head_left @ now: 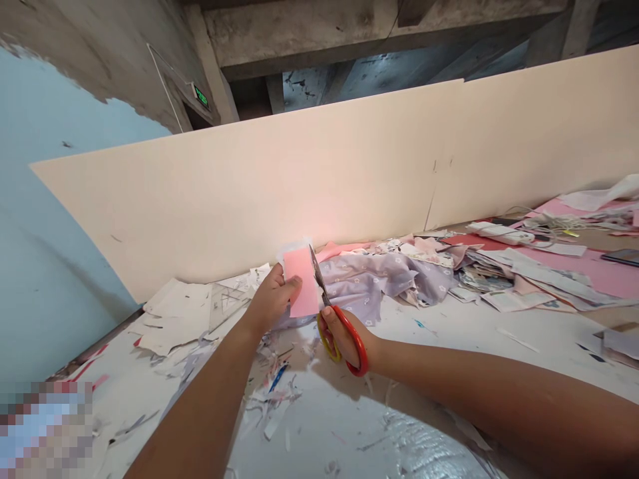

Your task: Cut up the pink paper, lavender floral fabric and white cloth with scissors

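Note:
My left hand pinches a small pink rectangle of paper by its left edge, thumb on top. White material shows behind the pink paper at its top and right side. In my right hand is a pair of scissors with one red and one yellow handle loop. The blades point up and away from me, along the right edge of the pink paper. How far the blades are parted is hard to make out. Beneath and behind lies a crumpled lilac cloth with small white flower shapes.
A cream board stands along the table's back. Paper scraps litter the white tabletop. A clear set square lies at left. Stacked papers, a white power strip and a dark phone-like object are at right.

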`<state>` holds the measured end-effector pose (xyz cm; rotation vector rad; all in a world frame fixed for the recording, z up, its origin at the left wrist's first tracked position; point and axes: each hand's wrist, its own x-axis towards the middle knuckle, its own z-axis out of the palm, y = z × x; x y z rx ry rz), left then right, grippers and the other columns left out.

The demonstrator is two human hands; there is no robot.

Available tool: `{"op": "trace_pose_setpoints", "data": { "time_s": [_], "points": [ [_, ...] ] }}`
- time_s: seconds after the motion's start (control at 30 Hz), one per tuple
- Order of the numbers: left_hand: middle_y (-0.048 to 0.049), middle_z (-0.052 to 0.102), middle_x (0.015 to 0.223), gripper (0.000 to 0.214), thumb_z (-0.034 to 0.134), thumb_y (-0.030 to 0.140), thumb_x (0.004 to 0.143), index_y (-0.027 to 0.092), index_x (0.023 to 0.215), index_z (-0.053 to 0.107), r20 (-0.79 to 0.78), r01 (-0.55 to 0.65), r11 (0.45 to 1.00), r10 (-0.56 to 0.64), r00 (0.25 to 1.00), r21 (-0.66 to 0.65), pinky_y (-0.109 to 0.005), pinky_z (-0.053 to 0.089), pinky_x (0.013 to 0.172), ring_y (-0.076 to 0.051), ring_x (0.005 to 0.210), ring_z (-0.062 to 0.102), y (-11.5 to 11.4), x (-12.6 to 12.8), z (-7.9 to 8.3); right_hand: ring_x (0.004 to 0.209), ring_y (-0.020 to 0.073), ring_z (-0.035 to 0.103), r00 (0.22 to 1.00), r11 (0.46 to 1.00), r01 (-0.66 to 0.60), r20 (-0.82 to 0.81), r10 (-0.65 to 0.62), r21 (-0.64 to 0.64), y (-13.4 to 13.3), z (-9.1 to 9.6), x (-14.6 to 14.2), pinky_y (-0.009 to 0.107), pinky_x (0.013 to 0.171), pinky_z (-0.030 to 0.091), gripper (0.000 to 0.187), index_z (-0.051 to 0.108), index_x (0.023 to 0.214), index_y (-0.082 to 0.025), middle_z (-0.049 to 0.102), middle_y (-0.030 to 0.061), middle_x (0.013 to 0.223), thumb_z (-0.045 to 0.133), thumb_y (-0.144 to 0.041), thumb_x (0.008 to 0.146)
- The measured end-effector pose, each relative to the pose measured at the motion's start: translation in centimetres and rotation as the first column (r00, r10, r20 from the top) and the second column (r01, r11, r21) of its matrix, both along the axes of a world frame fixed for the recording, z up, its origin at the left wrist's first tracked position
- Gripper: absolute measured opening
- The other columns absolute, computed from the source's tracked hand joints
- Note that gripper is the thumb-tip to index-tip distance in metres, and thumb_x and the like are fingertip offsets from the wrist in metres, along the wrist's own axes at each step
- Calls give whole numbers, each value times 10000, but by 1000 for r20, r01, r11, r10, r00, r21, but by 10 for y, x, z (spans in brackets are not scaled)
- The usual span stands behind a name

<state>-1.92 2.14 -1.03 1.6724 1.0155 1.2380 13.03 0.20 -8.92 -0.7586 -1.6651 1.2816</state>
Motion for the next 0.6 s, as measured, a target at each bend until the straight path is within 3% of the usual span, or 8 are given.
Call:
{"op": "trace_pose_setpoints", "data": {
  "time_s": [0.47, 0.6],
  "points": [
    [25, 592, 708, 315, 543, 366, 728, 188, 980, 478, 4, -9, 1000, 9, 1000, -11, -221, 433, 518, -93, 543, 528, 1, -1, 1, 365, 80, 322, 992, 995, 71, 102, -77, 66, -3, 0, 1, 220, 359, 274, 535, 369, 567, -187, 354, -36, 414, 180, -617, 823],
    [12, 598, 737, 352, 553, 371, 717, 185, 1004, 471, 19, -10, 1000, 10, 1000, -13, -240, 448, 542, -110, 586, 549, 2, -2, 0, 436, 93, 355, 980, 971, 121, 131, -149, 206, 0, -2, 3, 228, 424, 289, 529, 376, 557, -181, 385, -18, 445, 185, -584, 843]
  ]
}}
